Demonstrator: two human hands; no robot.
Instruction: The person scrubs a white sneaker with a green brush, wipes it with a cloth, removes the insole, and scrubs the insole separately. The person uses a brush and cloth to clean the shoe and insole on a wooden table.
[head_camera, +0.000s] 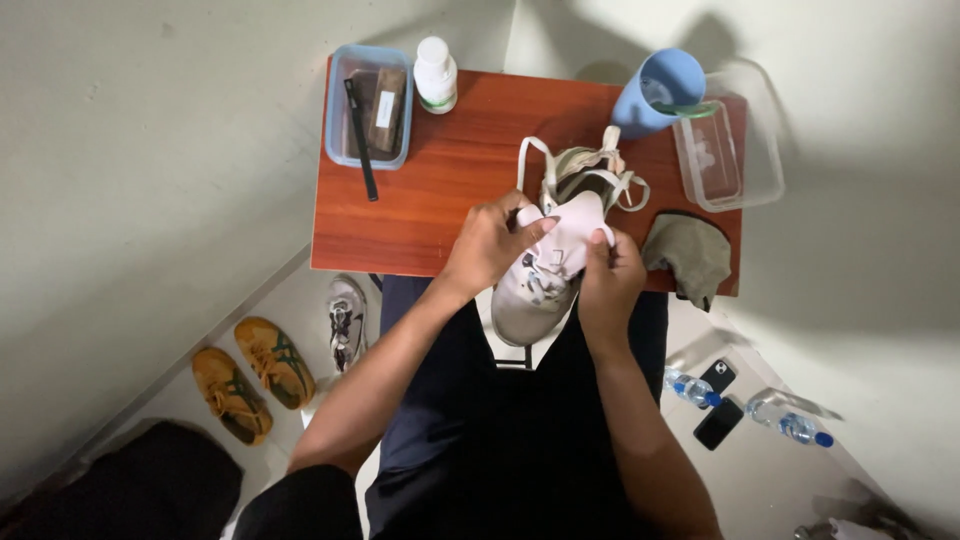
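Pale sneaker (545, 285) lengthwise toward the wearer, toe nearest (slightly leftward), tongue pinched by left hand (492, 243) and right hand (608, 280).

Both bare forearms reach forward to the tabletop (430, 215) edge. The left hand (492, 245) curls, fingers (530, 228) extended; the right hand (608, 275) seems pinched shut, fingertips partly hidden.

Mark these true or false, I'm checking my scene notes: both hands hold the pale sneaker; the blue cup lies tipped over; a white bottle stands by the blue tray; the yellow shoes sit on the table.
1. Left hand and right hand both hold the pale pink laced sneaker: true.
2. Light blue plastic cup lies tipped over: false, it stands upright.
3. White plastic bottle stands beside the blue-rimmed tray: true.
4. Mustard-yellow shoes sit on the reddish wooden table: false, they are on the floor.
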